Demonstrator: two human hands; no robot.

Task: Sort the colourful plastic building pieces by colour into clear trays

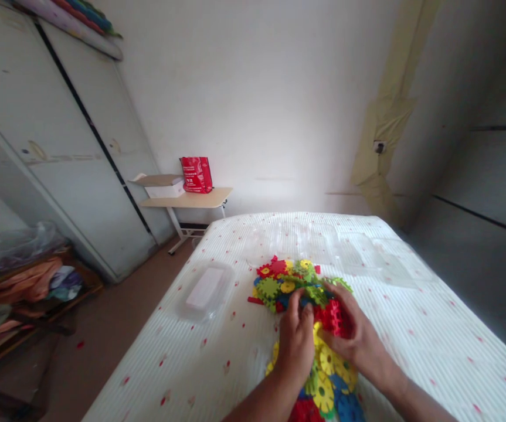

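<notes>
While the right hand [353, 335] clasped red pieces [333, 316], the left hand [295, 341] curled at the multicoloured pile [288, 286], its grip undeterminable.

Red, green, yellow and blue toothed pieces [269, 287] are heaped at the middle of a cloth-covered surface [433, 340]. Red pieces [335, 316] are partly enclosed by the right-hand grip [360, 334]; the left-hand grip [294, 340] is placed beside them, fingers bent. Yellow notched discs [323, 392] are piled nearer the wearer. A clear container [204, 312] is set by the left edge, clear packaging [358, 255] along the far edge.
</notes>
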